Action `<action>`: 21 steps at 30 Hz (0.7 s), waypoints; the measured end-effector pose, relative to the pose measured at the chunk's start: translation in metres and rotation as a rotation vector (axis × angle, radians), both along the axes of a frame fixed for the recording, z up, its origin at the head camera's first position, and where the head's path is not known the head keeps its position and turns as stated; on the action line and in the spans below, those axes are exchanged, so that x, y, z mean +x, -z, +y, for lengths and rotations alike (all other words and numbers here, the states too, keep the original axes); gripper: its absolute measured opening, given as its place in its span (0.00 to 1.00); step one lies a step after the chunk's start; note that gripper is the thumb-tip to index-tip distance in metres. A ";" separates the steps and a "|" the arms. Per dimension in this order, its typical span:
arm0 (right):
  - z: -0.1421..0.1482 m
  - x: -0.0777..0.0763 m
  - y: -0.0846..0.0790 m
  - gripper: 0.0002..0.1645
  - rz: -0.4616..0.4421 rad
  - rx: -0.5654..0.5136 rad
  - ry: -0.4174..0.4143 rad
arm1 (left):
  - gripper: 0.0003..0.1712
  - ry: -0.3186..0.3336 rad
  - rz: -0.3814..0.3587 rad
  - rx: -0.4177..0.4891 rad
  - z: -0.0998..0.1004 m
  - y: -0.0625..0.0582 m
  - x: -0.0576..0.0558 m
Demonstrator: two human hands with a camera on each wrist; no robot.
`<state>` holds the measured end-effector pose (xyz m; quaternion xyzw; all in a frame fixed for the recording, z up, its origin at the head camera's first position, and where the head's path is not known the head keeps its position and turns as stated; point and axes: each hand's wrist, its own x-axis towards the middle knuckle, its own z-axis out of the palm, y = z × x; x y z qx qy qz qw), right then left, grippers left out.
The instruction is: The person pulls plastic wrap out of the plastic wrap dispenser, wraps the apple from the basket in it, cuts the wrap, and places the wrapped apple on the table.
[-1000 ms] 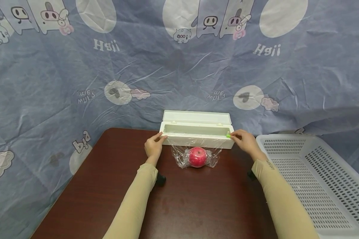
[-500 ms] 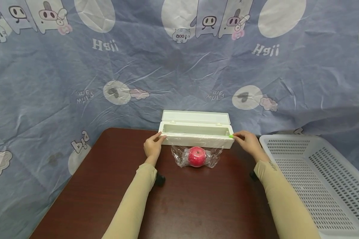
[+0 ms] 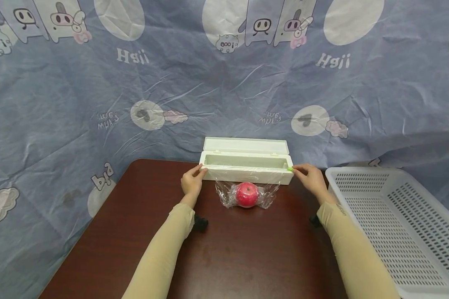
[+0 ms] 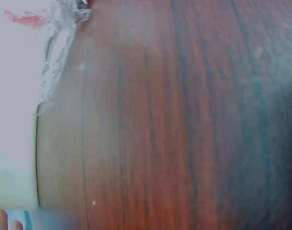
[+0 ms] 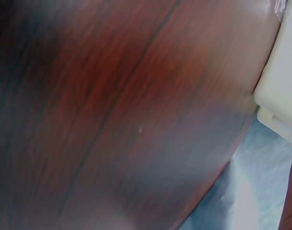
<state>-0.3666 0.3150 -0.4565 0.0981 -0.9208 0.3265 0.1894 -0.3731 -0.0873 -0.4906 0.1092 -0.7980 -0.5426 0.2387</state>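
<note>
A white cling film dispenser [image 3: 247, 176] stands at the table's far edge with its lid raised behind it. Clear cling film [image 3: 224, 195] hangs from its front and wraps a red apple [image 3: 247, 194] lying just before it. My left hand [image 3: 191, 182] grips the dispenser's left front corner between thumb and fingers. At the opposite end, my right hand [image 3: 311, 178] pinches a small green slide cutter [image 3: 289, 169] on the front rim. Only fingertips of each hand show in the wrist views.
A white perforated plastic basket [image 3: 393, 224] sits to the right of my right arm. The brown wooden table [image 3: 224, 257] spreads in front of the dispenser. A patterned blue-grey cloth [image 3: 209, 95] hangs directly behind it.
My right hand has slid the green slide cutter a short way right, to the dispenser's right end. The left hand, apple and film have stayed in place.
</note>
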 end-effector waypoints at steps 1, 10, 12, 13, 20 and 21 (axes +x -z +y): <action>0.000 0.000 0.000 0.18 -0.006 -0.008 0.006 | 0.21 -0.004 0.000 -0.006 -0.001 0.000 0.000; 0.006 0.007 0.009 0.24 -0.101 -0.058 0.076 | 0.25 0.063 0.032 0.033 -0.004 0.000 0.007; 0.007 0.008 0.011 0.24 -0.104 -0.067 0.074 | 0.25 0.068 0.044 0.049 -0.003 -0.001 0.011; 0.007 0.009 0.011 0.25 -0.106 -0.075 0.071 | 0.26 0.067 0.048 0.056 -0.003 -0.001 0.012; 0.004 0.016 0.012 0.31 -0.162 -0.133 0.085 | 0.27 0.051 0.113 0.096 0.000 -0.001 0.021; 0.004 0.017 0.012 0.32 -0.167 -0.137 0.088 | 0.27 0.053 0.124 0.104 0.001 -0.001 0.022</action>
